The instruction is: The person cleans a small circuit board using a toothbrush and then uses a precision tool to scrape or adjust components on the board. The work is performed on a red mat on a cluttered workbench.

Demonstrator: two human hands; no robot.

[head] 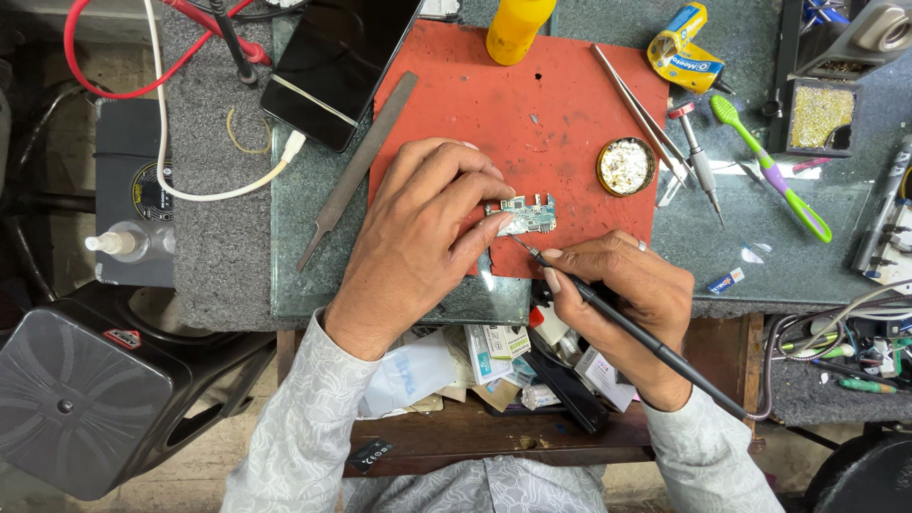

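Small green-and-silver circuit board (pixel 522 215) lies near the centre of the red rubber work mat (pixel 570 104), close to the mat's 6 o'clock edge. Left hand (pixel 418 237) arches over it from 9 o'clock, fingers curled narrow, thumb and forefinger pinching the board's left edge to pin it flat. Right hand (pixel 622 294) comes in from 4 o'clock, closed in a pen grip round a slim black soldering iron (pixel 627 328); its fine tip touches or hovers just off the board's lower-left corner — contact cannot be told for certain.

Judgement on handling: the board looks very light, stiff and thin, with tiny raised parts on its face — fragile, likely to skid on the mat if nudged. Best held by bare edges only, as the left hand does, keeping fingertips off the components and away from the hot tip.

Around it: a round brass-coloured tin of whitish paste (pixel 626 166) at 2 o'clock from the board, metal tweezers (pixel 638 109) beyond that, a long grey flat file (pixel 359 166) at 10 o'clock across the mat's edge, a dark phone (pixel 337 66) at 11 o'clock, a yellow bottle (pixel 518 28) at 12 o'clock. A green toothbrush (pixel 769 166) lies well apart at 3 o'clock on the glass bench top (pixel 760 218).
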